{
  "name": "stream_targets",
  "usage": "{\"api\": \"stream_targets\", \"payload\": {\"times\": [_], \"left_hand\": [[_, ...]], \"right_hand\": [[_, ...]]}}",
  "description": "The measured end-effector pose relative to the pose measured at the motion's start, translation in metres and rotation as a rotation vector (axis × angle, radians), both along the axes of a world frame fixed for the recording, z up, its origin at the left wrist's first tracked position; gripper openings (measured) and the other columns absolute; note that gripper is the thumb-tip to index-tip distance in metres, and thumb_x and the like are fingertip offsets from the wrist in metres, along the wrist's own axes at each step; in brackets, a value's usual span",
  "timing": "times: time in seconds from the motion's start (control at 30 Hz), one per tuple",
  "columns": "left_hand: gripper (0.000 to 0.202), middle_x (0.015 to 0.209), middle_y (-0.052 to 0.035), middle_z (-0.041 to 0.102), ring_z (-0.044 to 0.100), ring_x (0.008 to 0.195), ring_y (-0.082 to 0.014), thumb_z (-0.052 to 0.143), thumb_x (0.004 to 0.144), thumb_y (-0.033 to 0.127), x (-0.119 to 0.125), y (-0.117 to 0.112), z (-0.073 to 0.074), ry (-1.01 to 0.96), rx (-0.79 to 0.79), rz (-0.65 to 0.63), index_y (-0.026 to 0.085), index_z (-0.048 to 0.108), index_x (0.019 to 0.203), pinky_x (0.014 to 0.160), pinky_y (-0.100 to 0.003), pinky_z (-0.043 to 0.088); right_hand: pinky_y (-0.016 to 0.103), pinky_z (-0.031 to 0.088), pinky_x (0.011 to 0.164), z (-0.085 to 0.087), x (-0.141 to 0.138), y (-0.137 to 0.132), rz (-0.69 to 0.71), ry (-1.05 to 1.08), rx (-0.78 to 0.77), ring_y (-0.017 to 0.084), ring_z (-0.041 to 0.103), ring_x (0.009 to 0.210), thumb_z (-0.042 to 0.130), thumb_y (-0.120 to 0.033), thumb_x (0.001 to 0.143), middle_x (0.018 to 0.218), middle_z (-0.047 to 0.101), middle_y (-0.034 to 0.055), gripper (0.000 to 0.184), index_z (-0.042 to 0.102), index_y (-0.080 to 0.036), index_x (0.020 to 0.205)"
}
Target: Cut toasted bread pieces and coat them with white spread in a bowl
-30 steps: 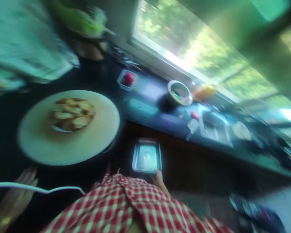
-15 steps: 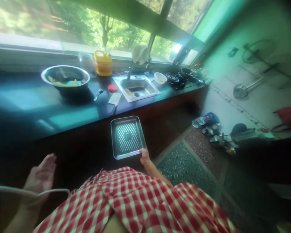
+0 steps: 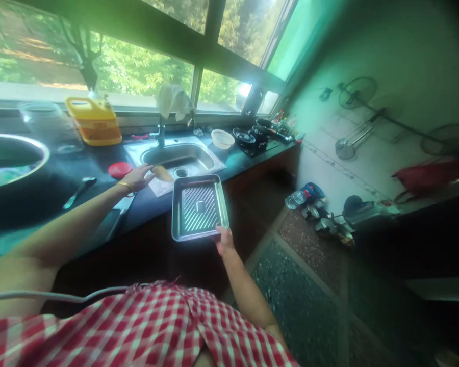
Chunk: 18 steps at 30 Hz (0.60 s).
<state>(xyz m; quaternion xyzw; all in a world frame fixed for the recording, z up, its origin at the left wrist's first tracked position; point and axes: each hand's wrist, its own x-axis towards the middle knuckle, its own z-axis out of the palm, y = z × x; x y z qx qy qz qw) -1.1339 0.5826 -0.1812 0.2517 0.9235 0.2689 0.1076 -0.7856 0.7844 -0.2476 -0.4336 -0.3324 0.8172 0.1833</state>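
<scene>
My right hand grips the near edge of a ribbed steel tray, held level in front of the dark counter. My left hand is stretched out over the counter with fingers spread, just left of the steel sink. It hovers above a cleaver and beside a red lid. The left hand holds nothing.
A big steel bowl sits at the far left, a spoon near it. A yellow jug stands by the window, a white colander and stove right of the sink. Bottles and pots litter the floor.
The view has swung right toward the sink. My left hand rose from beside my body and reached out over the counter. The tray stayed in my right hand and moved closer to the sink.
</scene>
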Motion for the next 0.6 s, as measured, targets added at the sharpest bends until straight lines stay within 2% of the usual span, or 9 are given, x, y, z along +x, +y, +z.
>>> {"api": "stream_targets", "payload": {"times": [0.1, 0.2, 0.27, 0.33, 0.4, 0.47, 0.53, 0.6], "left_hand": [[0.051, 0.166, -0.0293, 0.054, 0.042, 0.162, -0.0401, 0.065, 0.097, 0.024, -0.090, 0.051, -0.020, 0.032, -0.027, -0.038, -0.003, 0.066, 0.141, 0.139, -0.055, 0.024], [0.044, 0.167, -0.0332, 0.051, 0.037, 0.165, -0.0430, 0.067, 0.095, 0.019, -0.171, 0.086, -0.046, 0.046, -0.068, -0.063, -0.004, 0.068, 0.133, 0.139, -0.061, 0.016], [0.038, 0.163, -0.0334, 0.056, 0.037, 0.167, -0.0420, 0.068, 0.092, 0.016, -0.216, 0.096, -0.068, 0.036, -0.108, -0.076, -0.003, 0.070, 0.125, 0.139, -0.060, 0.014], [0.036, 0.156, -0.0304, 0.063, 0.040, 0.167, -0.0378, 0.066, 0.089, 0.016, -0.248, 0.092, -0.091, 0.013, -0.148, -0.097, 0.001, 0.070, 0.122, 0.139, -0.056, 0.018], [0.041, 0.150, -0.0281, 0.068, 0.043, 0.165, -0.0353, 0.063, 0.090, 0.020, -0.267, 0.079, -0.110, 0.018, -0.196, -0.096, 0.004, 0.070, 0.127, 0.138, -0.054, 0.025], [0.049, 0.154, -0.0294, 0.065, 0.043, 0.164, -0.0366, 0.063, 0.092, 0.025, -0.272, 0.063, -0.122, 0.051, -0.244, -0.080, 0.003, 0.068, 0.136, 0.137, -0.055, 0.026], [0.056, 0.163, -0.0294, 0.058, 0.038, 0.165, -0.0401, 0.065, 0.091, 0.028, -0.268, 0.058, -0.124, 0.039, -0.230, -0.045, 0.001, 0.067, 0.140, 0.138, -0.060, 0.021], [0.054, 0.164, -0.0249, 0.058, 0.039, 0.164, -0.0430, 0.067, 0.091, 0.030, -0.258, 0.069, -0.116, -0.068, -0.135, 0.017, 0.004, 0.070, 0.139, 0.138, -0.063, 0.020]], "right_hand": [[0.022, 0.054, 0.056, -0.012, -0.068, 0.030, 0.033, -0.002, 0.043, 0.014, 0.061, 0.066, 0.071, -0.019, 0.057, 0.073, 0.062, -0.0054, 0.036, 0.060, -0.026, 0.090], [0.025, 0.057, 0.058, -0.022, -0.133, 0.056, 0.043, -0.023, 0.054, 0.014, 0.061, 0.065, 0.070, -0.019, 0.055, 0.074, 0.064, -0.0057, 0.037, 0.062, -0.026, 0.090], [0.029, 0.062, 0.062, -0.022, -0.168, 0.072, 0.044, -0.057, 0.050, 0.015, 0.061, 0.065, 0.068, -0.018, 0.055, 0.074, 0.064, -0.0057, 0.037, 0.062, -0.026, 0.091], [0.033, 0.065, 0.066, -0.020, -0.197, 0.087, 0.041, -0.092, 0.046, 0.016, 0.062, 0.066, 0.066, -0.017, 0.055, 0.075, 0.064, -0.0052, 0.037, 0.063, -0.025, 0.092], [0.036, 0.066, 0.068, -0.018, -0.222, 0.101, 0.041, -0.117, 0.043, 0.016, 0.063, 0.067, 0.065, -0.016, 0.056, 0.076, 0.064, -0.0045, 0.038, 0.062, -0.025, 0.093], [0.037, 0.066, 0.069, -0.018, -0.244, 0.114, 0.049, -0.140, 0.037, 0.017, 0.064, 0.067, 0.064, -0.015, 0.055, 0.077, 0.066, -0.0039, 0.039, 0.061, -0.025, 0.093], [0.037, 0.066, 0.069, -0.022, -0.266, 0.126, 0.073, -0.168, 0.036, 0.017, 0.064, 0.068, 0.063, -0.014, 0.055, 0.079, 0.068, -0.0036, 0.042, 0.062, -0.024, 0.096], [0.036, 0.066, 0.070, -0.027, -0.287, 0.136, 0.107, -0.196, 0.035, 0.017, 0.066, 0.071, 0.062, -0.013, 0.055, 0.080, 0.069, -0.0041, 0.046, 0.063, -0.025, 0.099]]}}
